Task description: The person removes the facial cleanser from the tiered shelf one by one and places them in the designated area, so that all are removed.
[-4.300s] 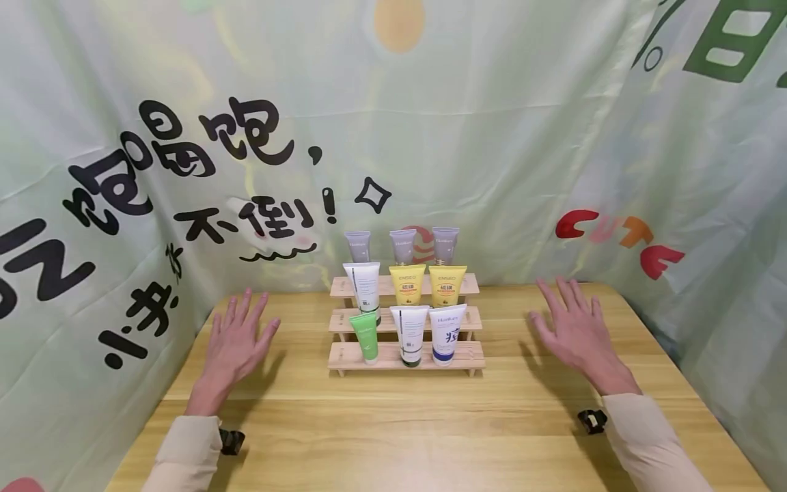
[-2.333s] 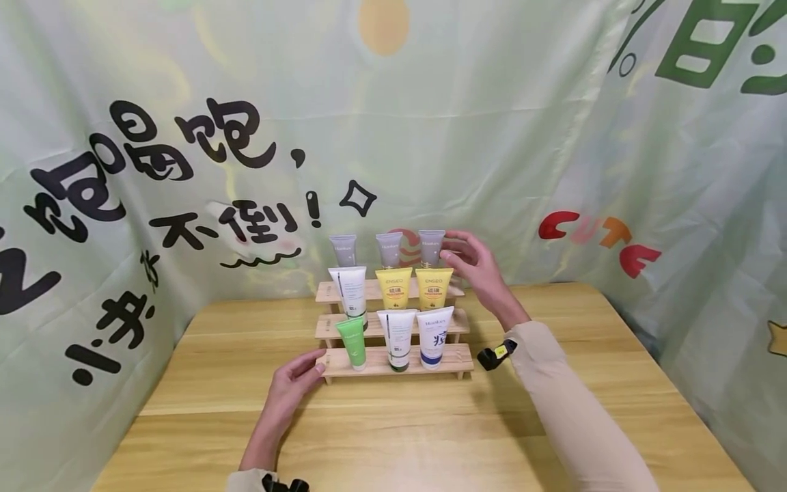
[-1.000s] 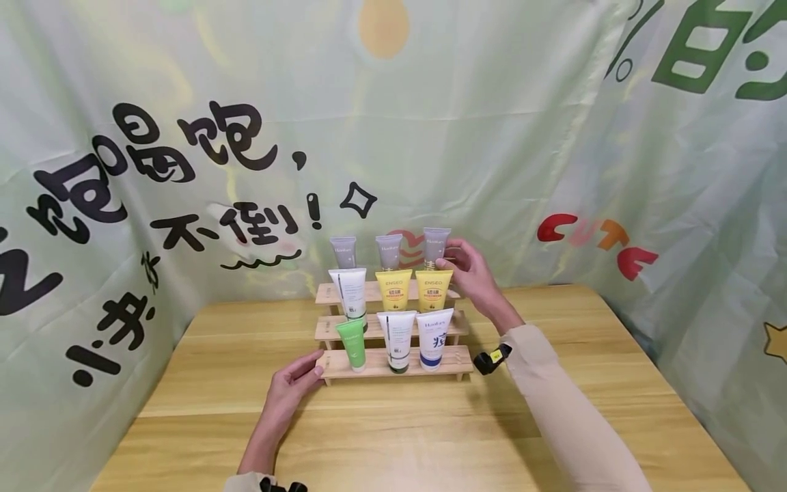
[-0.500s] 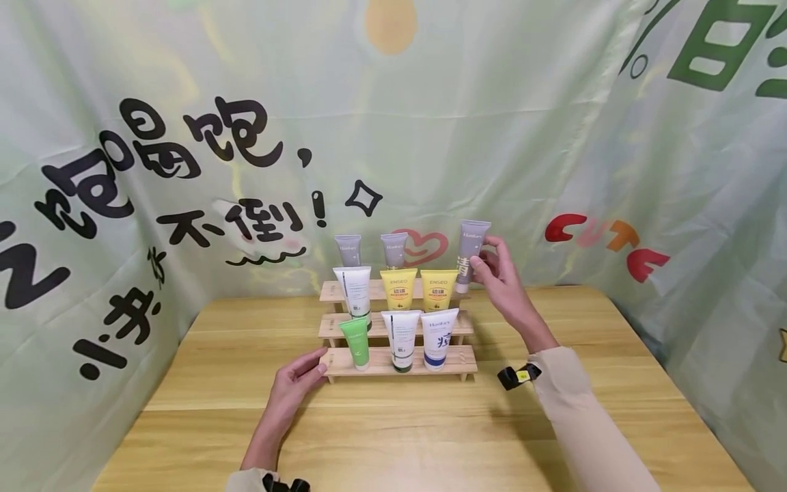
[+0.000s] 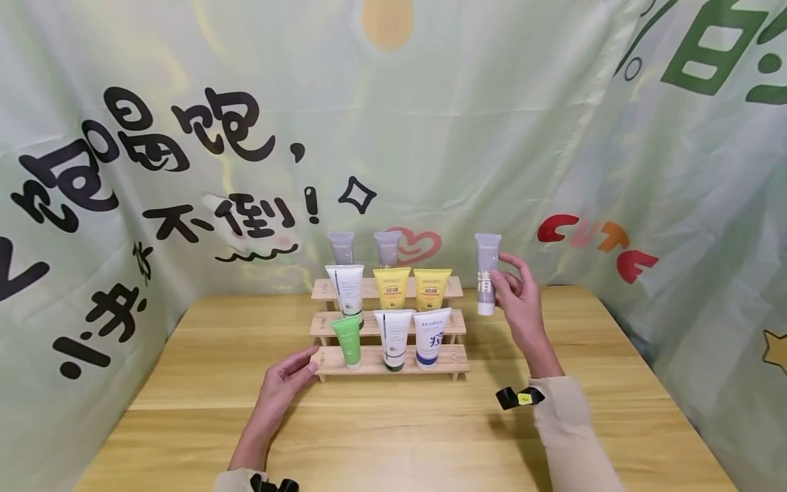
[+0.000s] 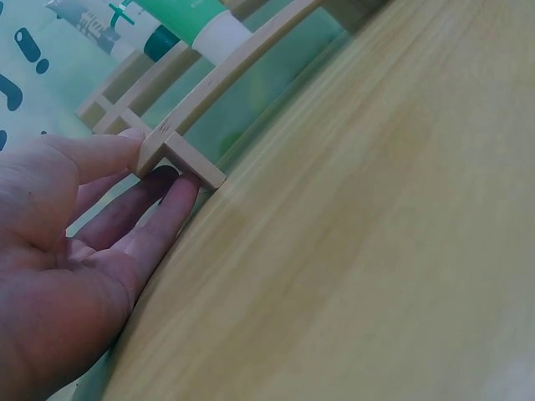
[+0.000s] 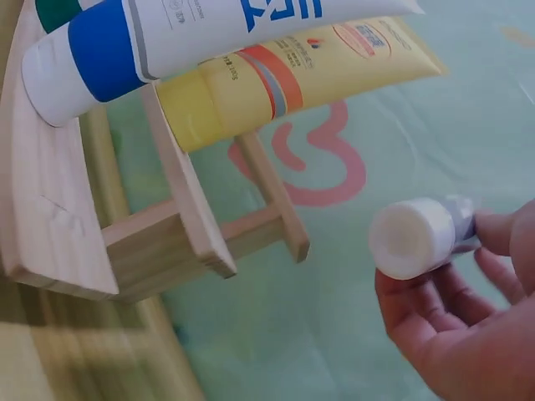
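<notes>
My right hand (image 5: 521, 305) pinches a grey-purple squeeze tube (image 5: 488, 263) between thumb and fingers. The tube is upright, cap down, in the air to the right of a three-step wooden rack (image 5: 393, 359). Its white cap (image 7: 410, 241) faces the camera in the right wrist view. At the rack's lowest step, my left hand (image 5: 284, 383) grips the left end, with fingertips at the shelf edge and leg in the left wrist view. Two more grey-purple tubes (image 5: 341, 248) stand on the top step, partly hidden by the row in front.
A white tube (image 5: 346, 285) and two yellow tubes (image 5: 391, 287) fill the middle step. The bottom step holds a green tube (image 5: 348, 342), a white tube (image 5: 393, 335) and a white-and-blue tube (image 5: 432, 335). A printed curtain (image 5: 492, 137) hangs behind the wooden table (image 5: 381, 430).
My right hand has taken the rightmost grey-purple tube off the top step and moved it right, then a little lower. The left hand reached the rack earlier and has stayed there.
</notes>
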{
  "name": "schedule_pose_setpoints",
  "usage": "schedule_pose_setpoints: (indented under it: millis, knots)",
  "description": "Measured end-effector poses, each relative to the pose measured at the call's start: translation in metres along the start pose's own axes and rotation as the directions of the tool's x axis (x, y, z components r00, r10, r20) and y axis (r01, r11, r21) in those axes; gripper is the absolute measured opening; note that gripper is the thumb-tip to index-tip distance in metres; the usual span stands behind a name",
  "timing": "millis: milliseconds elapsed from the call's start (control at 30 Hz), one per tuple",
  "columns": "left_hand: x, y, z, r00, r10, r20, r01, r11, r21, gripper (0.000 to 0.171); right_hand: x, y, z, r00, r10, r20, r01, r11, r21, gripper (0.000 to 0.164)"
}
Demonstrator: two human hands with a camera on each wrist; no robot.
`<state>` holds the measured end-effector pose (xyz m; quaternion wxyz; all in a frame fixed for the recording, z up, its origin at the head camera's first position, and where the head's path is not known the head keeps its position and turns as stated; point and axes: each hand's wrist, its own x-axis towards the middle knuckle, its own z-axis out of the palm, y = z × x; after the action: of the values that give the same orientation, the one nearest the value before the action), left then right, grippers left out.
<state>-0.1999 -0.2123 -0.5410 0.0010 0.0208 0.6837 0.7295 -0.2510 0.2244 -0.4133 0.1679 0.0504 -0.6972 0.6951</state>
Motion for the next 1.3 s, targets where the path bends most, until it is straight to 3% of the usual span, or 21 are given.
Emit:
schedule_pose_setpoints:
  millis: [100, 200, 400, 967, 1133, 1300]
  knots:
    - [0.001, 0.003, -0.001, 1.000, -0.008, 0.019, 0.008, 1.000, 0.003, 0.045, -0.003, 0.004, -0.004, 0.995, 0.099, -0.033, -0.099, 0.995, 0.020, 0.047]
    - [0.001, 0.004, -0.001, 1.000, -0.024, 0.018, 0.023, 1.000, 0.007, 0.046, -0.004, 0.007, -0.009, 0.983, 0.183, -0.016, -0.183, 0.983, 0.024, 0.050]
    - [0.000, 0.003, -0.001, 1.000, -0.025, 0.002, 0.025, 1.000, 0.000, 0.044, -0.003, 0.015, -0.017, 0.967, 0.252, 0.032, -0.253, 0.967, 0.034, 0.056]
    - [0.001, 0.004, -0.002, 0.999, -0.040, -0.003, 0.040, 0.999, 0.005, 0.043, 0.000, 0.083, -0.016, 0.963, 0.262, -0.060, -0.268, 0.937, -0.224, 0.047]
    - [0.001, 0.003, -0.002, 0.999, -0.037, 0.009, 0.037, 0.999, -0.013, 0.045, -0.002, 0.091, -0.012, 0.961, 0.272, -0.047, -0.273, 0.908, -0.316, 0.045]
    - [0.000, 0.002, -0.002, 0.999, -0.033, 0.008, 0.033, 0.999, -0.024, 0.045, -0.003, 0.098, -0.009, 0.971, 0.234, -0.042, -0.228, 0.867, -0.443, 0.042]
